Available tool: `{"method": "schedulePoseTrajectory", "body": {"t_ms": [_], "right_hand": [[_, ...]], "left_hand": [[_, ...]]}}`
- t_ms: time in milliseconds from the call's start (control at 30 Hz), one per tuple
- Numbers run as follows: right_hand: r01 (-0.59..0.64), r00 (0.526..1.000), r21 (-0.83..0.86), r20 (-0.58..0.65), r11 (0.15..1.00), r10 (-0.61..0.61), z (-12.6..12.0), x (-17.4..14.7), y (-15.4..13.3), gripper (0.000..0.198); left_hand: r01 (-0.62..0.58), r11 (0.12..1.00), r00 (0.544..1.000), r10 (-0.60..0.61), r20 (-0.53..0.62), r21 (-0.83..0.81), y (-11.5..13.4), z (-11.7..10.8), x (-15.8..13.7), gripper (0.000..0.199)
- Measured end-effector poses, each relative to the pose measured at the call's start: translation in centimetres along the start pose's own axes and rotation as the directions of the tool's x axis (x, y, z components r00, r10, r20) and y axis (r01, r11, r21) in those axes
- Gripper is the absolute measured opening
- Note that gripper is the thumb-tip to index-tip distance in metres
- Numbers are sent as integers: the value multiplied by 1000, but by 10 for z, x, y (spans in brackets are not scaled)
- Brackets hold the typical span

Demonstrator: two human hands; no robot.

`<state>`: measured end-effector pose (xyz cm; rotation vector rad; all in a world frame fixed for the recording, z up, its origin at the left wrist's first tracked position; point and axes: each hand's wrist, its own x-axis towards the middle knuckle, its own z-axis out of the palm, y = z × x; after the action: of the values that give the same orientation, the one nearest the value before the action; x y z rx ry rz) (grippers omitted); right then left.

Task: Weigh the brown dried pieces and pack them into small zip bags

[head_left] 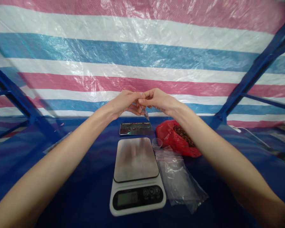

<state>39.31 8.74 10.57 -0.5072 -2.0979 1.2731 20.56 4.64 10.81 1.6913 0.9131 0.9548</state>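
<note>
My left hand [127, 103] and my right hand [158, 100] meet above the far side of the blue table, fingers pinched together at the top of a small clear plastic bag [145, 113]. The bag hangs down between them with something dark in its lower end, too small to name. Below and nearer to me lies a kitchen scale [136, 163] with a bare steel plate and a lit display whose digits are blurred. Behind the scale, under my hands, a phone [135, 128] lies flat.
Right of the scale are a small clear cup [157, 143], flat zip bags [178, 180] and a red bag [165, 134] of small brown pieces. Another clear packet [58, 143] lies left, partly behind my forearm. Blue metal bars [247, 79] and a striped sheet [133, 50] stand behind.
</note>
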Motion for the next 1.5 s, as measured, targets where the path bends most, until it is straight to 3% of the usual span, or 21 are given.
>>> {"method": "schedulePoseTrajectory", "body": {"t_ms": [233,500,667,900,1033,1500], "right_hand": [[-23,998,-19,-57,1000,22,4,1,0,38],[-49,998,6,-32,999,49,6,1,-1,30],[-43,997,-135,-75,990,33,4,-1,-5,20],[-6,994,-250,-110,968,-22,9,2,-4,20],[3,990,-412,-129,911,-62,13,3,-1,22],[22,996,-492,-69,870,-64,21,4,-1,24]], "left_hand": [[33,997,999,-36,37,70,1,-11,-4,27],[35,990,991,-52,126,133,2,-19,-6,35],[-14,968,994,-14,111,252,5,-22,-8,28],[-157,873,974,61,216,462,6,-28,-7,16],[-96,785,988,-1,157,612,7,-30,-8,15],[-101,787,978,-35,208,608,3,-30,-5,24]]}}
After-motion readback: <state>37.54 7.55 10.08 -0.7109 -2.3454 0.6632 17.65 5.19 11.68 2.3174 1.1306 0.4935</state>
